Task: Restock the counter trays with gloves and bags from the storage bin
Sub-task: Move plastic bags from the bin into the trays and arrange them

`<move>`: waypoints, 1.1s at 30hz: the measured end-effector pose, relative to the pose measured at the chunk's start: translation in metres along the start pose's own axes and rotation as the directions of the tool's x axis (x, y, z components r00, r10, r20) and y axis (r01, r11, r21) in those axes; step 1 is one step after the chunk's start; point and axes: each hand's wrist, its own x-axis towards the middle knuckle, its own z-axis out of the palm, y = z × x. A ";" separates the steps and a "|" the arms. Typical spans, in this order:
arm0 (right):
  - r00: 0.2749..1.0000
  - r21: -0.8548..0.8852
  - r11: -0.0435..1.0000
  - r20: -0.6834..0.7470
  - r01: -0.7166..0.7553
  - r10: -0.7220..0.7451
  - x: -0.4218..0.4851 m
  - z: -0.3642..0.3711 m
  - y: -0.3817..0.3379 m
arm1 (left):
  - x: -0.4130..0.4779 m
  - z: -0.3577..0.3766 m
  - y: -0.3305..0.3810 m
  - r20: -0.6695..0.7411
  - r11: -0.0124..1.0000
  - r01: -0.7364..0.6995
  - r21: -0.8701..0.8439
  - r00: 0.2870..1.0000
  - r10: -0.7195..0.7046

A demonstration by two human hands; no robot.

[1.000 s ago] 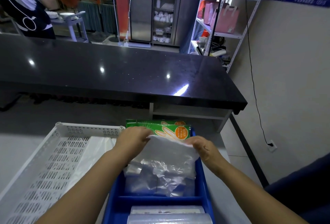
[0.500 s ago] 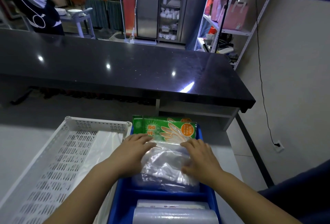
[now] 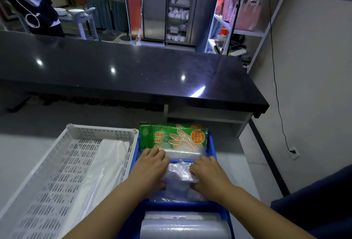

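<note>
A blue tray [image 3: 211,144] with dividers sits in front of me. Its far compartment holds green packs of disposable gloves [image 3: 171,136]. In the middle compartment lies a stack of clear plastic bags [image 3: 179,178]. My left hand [image 3: 152,168] presses on the stack's left side and my right hand [image 3: 206,175] on its right side, both palm down with fingers curled over the plastic. The near compartment holds a roll of clear bags [image 3: 182,228].
A white perforated basket [image 3: 62,172] with a sheet of white plastic inside stands left of the blue tray. A black counter [image 3: 123,74] runs across behind. A person stands at the far left. Metal shelving [image 3: 245,13] is at the right.
The bag stack, held up above the tray a second ago, has come down into the middle compartment. Both hands have slid toward me along it and now press its sides.
</note>
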 end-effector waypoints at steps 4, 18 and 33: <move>0.989 -0.036 0.992 -0.080 0.123 -0.126 -0.015 -0.004 0.000 | -0.014 -0.004 0.000 -0.059 0.994 -0.095 -0.052 0.994 0.092; 0.975 0.151 0.965 -0.100 0.214 -0.201 -0.023 0.004 -0.002 | -0.031 0.005 -0.004 -0.132 0.973 -0.210 -0.098 0.972 0.196; 0.982 0.070 0.979 -0.024 0.190 -0.189 -0.019 0.006 -0.011 | -0.030 0.010 -0.004 0.010 0.959 -0.098 -0.266 0.995 0.104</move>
